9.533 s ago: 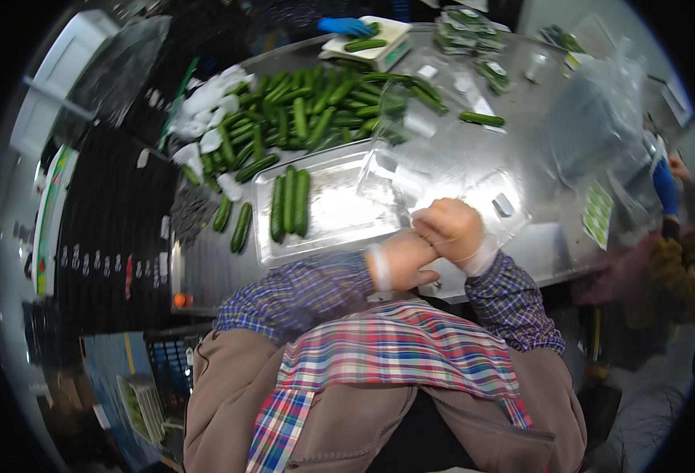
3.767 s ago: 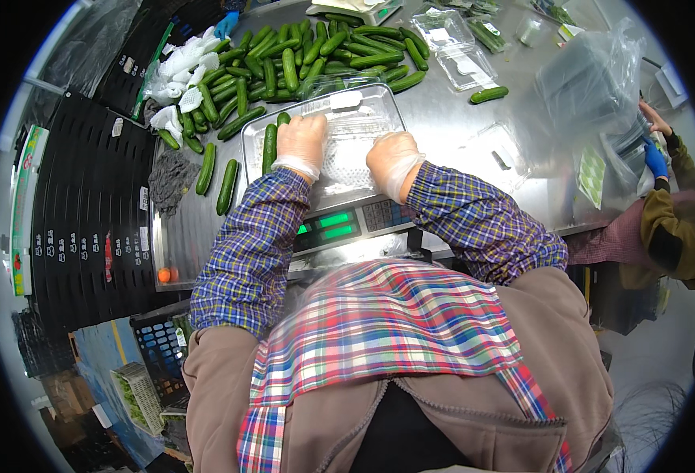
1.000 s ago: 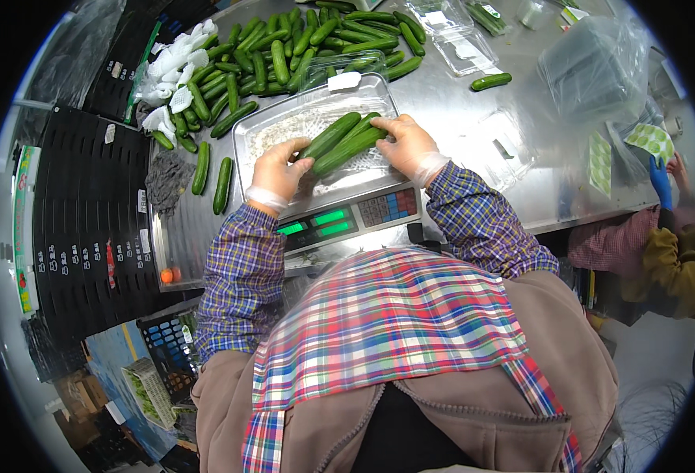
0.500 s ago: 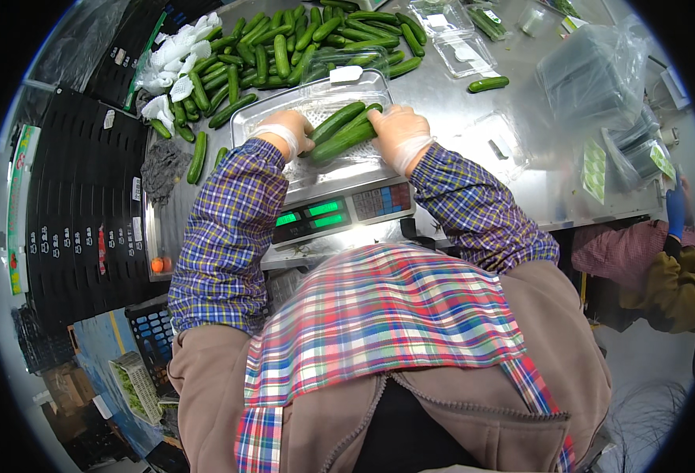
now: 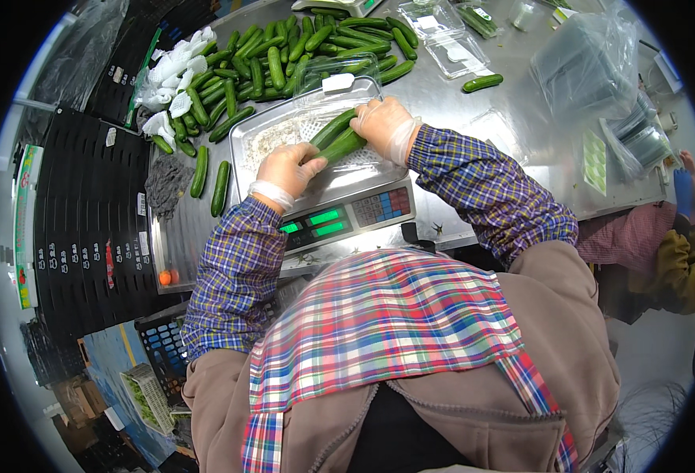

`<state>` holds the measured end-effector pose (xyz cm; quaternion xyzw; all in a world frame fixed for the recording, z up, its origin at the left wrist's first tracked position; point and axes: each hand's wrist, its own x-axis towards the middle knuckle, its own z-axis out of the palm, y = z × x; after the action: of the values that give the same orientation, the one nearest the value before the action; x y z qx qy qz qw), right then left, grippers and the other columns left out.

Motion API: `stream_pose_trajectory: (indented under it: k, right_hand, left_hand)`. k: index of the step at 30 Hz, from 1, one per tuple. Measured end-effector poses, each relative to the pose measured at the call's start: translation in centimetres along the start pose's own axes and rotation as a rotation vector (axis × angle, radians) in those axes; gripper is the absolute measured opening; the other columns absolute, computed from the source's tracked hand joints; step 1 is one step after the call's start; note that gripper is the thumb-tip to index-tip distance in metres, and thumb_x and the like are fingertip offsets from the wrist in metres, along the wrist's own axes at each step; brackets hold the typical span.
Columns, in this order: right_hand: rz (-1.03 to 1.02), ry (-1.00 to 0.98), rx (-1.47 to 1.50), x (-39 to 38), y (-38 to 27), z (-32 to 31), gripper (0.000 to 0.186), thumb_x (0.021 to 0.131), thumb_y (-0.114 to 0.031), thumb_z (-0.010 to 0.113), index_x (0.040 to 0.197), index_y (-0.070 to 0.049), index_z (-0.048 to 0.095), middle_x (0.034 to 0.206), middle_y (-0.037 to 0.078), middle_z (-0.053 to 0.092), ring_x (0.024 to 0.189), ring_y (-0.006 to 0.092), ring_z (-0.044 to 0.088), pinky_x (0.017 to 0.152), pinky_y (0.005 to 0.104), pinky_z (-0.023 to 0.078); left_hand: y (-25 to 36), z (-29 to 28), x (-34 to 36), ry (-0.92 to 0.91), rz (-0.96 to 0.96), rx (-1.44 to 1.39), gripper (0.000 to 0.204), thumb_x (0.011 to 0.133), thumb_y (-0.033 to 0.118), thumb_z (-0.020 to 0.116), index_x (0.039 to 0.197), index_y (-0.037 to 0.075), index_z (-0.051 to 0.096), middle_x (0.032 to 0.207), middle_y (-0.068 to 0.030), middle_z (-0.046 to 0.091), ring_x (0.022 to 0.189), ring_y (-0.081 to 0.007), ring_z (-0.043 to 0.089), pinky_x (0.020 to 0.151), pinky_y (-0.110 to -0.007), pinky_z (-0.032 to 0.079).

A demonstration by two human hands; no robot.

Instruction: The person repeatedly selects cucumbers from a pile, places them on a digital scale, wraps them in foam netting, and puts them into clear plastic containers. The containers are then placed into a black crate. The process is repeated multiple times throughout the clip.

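Observation:
Both of my hands, in clear gloves, hold green cucumbers (image 5: 340,146) slantwise above the metal tray (image 5: 243,158) of a scale. At least two cucumbers show between the hands. My left hand (image 5: 286,173) is closed on their near left end. The far right end is in the closed fingers of my right hand (image 5: 384,128). Below them a clear plastic clamshell box (image 5: 359,170) lies on the tray, its lid (image 5: 314,79) raised at the back with a white label on it. Green digits glow on the scale's display (image 5: 325,223).
A large heap of cucumbers (image 5: 284,55) fills the back left, beside white foam netting (image 5: 176,75). Loose cucumbers (image 5: 220,189) and a grey cloth (image 5: 166,185) lie left of the scale. At right are an open clamshell (image 5: 454,51), bagged plastic boxes (image 5: 588,67) and a co-worker's blue sleeve (image 5: 683,191).
My left hand has come nearer and down, and my right hand has shifted slightly left. The cucumbers between them now slant more steeply. The whole view has shifted a little.

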<state>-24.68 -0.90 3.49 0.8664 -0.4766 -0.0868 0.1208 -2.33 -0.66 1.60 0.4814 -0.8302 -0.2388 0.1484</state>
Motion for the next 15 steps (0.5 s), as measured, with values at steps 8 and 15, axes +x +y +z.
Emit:
stream_pose_trajectory:
  k: [8, 15]
  right_hand:
    - [-0.126, 0.044, 0.1, -0.1, 1.8, 0.3, 0.023, 0.073, -0.022, 0.069, 0.093, -0.011, 0.064, 0.096, 0.005, 0.061, 0.095, 0.0233, 0.059, 0.079, 0.0362, 0.047]
    - [-0.071, 0.034, 0.183, -0.1, 0.8, 1.3, 0.034, 0.073, -0.025, 0.072, 0.1, -0.008, 0.061, 0.103, 0.007, 0.058, 0.098, 0.0255, 0.058, 0.084, 0.0379, 0.045]
  left_hand:
    - [-0.3, 0.2, 0.2, 0.047, 0.032, 0.069, 0.024, 0.081, 0.024, 0.07, 0.097, 0.007, 0.068, 0.084, -0.0146, 0.067, 0.078, -0.0286, 0.064, 0.071, -0.036, 0.05]
    - [-0.4, -0.2, 1.1, -0.055, -0.055, 0.097, 0.027, 0.084, 0.035, 0.065, 0.096, 0.012, 0.068, 0.085, -0.0142, 0.068, 0.081, -0.03, 0.065, 0.072, -0.039, 0.05]
